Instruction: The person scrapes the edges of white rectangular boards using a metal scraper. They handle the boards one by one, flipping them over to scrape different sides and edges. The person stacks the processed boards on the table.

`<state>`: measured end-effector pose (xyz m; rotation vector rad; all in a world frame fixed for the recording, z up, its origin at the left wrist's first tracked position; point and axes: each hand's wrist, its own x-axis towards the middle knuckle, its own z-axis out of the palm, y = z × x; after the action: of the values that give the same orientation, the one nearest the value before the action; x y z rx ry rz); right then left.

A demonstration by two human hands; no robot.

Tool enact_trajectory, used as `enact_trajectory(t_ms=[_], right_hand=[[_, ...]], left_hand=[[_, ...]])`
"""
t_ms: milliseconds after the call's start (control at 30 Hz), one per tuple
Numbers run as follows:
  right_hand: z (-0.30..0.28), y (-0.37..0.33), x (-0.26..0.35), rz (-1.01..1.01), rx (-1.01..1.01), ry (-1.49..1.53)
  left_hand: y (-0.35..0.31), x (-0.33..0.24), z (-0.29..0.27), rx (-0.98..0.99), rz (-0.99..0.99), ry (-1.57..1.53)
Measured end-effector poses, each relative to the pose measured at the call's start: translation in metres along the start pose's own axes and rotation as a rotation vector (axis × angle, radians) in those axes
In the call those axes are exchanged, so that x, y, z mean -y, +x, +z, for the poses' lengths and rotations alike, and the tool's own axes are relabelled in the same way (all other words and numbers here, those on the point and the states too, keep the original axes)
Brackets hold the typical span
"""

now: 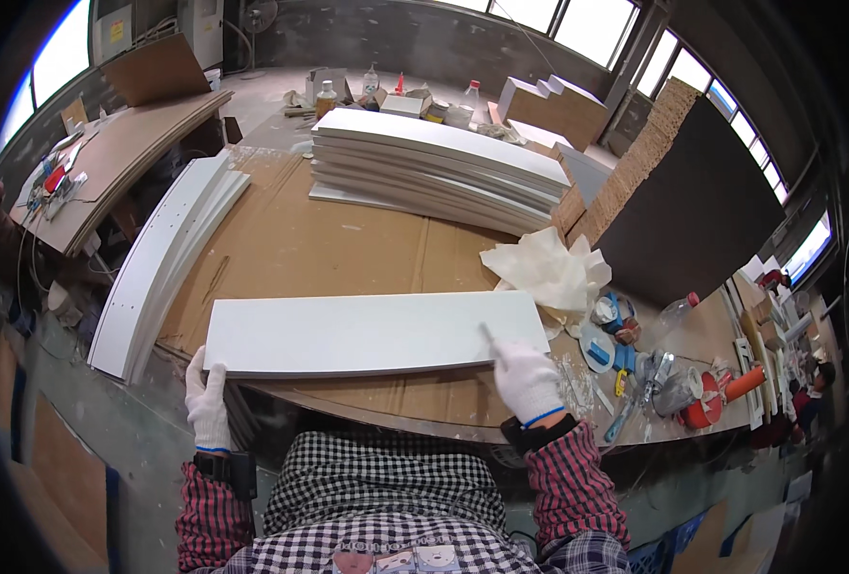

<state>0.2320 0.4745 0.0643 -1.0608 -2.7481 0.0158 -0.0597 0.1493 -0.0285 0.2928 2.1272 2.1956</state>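
A long white board (367, 330) lies flat on the cardboard-covered table in front of me. My left hand (206, 402), in a white knit glove, grips its near left corner, the thumb and fingers at the end and front edge. Near the board's right end is my right hand (528, 381), also gloved, its fingers closed round a thin grey tool (486, 335). The tool is slightly blurred, and its kind cannot be made out; its tip is over the board's surface. Crumpled off-white paper (553, 273) lies just behind the board's right end.
Stacked white boards (434, 167) stand at the back, and more boards (161, 258) at the left. A large dark panel (697, 191) rises at the right. Blue tape (625, 357), a clear bottle (671, 316), a red container (704, 402) and several tools crowd the table's right side.
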Motion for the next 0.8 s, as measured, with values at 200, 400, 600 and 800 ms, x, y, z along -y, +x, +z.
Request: enact_trajectory(t_ms=[200, 400, 600, 800], right_hand=[[0.006, 0.034, -0.010, 0.077, -0.114, 0.133], [0.015, 0.072, -0.053, 0.433, 0.072, -0.130], [0.020, 0.080, 0.023, 0.346, 0.213, -0.090], [0.027, 0.055, 0.132, -0.098, 0.097, 0.085]], left_hand=[[-0.005, -0.005, -0.004, -0.003, 0.012, 0.016], [-0.003, -0.002, -0.001, 0.000, 0.000, 0.013], [-0.005, -0.004, -0.002, -0.008, -0.005, -0.024], [-0.004, -0.004, 0.004, -0.033, 0.002, 0.021]])
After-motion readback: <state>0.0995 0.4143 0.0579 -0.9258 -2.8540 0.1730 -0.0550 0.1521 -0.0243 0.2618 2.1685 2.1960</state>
